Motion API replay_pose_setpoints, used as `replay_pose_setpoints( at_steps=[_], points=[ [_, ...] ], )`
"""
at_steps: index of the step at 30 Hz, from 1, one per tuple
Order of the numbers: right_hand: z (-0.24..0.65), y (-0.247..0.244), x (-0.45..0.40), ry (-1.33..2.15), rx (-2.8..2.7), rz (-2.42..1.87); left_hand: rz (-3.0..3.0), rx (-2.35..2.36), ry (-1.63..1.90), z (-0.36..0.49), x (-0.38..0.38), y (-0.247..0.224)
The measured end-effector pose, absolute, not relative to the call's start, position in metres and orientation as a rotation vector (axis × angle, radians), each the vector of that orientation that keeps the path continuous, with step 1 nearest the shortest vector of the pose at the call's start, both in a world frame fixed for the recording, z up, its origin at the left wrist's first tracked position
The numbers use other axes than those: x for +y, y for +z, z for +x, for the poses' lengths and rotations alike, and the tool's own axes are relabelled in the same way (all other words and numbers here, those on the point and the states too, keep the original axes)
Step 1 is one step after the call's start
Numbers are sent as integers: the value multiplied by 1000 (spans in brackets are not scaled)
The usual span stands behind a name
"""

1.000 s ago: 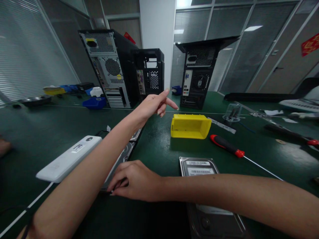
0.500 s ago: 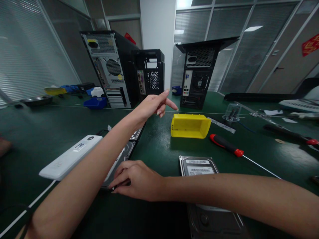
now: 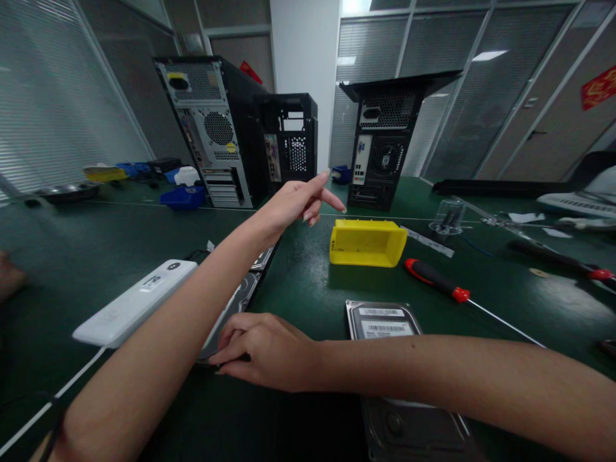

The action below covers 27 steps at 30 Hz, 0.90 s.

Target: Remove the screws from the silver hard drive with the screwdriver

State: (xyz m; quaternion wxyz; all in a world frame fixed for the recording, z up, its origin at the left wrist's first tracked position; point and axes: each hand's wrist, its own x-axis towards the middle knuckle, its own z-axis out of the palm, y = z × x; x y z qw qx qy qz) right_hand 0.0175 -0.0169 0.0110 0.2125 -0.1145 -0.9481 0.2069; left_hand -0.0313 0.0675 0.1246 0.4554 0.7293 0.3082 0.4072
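Observation:
My left hand [image 3: 310,202] hangs over the table behind the yellow bin [image 3: 368,244], holding nothing, with index finger and thumb apart and the other fingers curled. Under my left forearm lies a hard drive [image 3: 235,308], partly covered, and a second hard drive [image 3: 261,260] adjoins its far end. My right hand [image 3: 269,353] pinches the near edge of the closer one between thumb and fingers; the fingertips are partly hidden. Beneath my right forearm rest two more hard drives, a label-side-up drive [image 3: 385,319] and a nearer drive [image 3: 416,430].
A screwdriver [image 3: 436,280] lies right of the yellow bin, near a clear cup [image 3: 447,218]. To the left is a white power strip [image 3: 137,301]. Computer towers [image 3: 216,135] stand at the back with a blue bin [image 3: 183,197]. Another person's hand [image 3: 9,279] shows at the left edge.
Both my hands keep almost the same pose and place. The other person's hand at the left edge shows slightly more.

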Motion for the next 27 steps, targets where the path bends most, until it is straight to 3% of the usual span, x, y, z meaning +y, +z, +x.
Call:
replay_pose_setpoints(
  at_steps=[27],
  points=[
    [28, 23, -22, 439, -2605, -371, 1836, 854, 1001, -28, 60, 111]
  ],
)
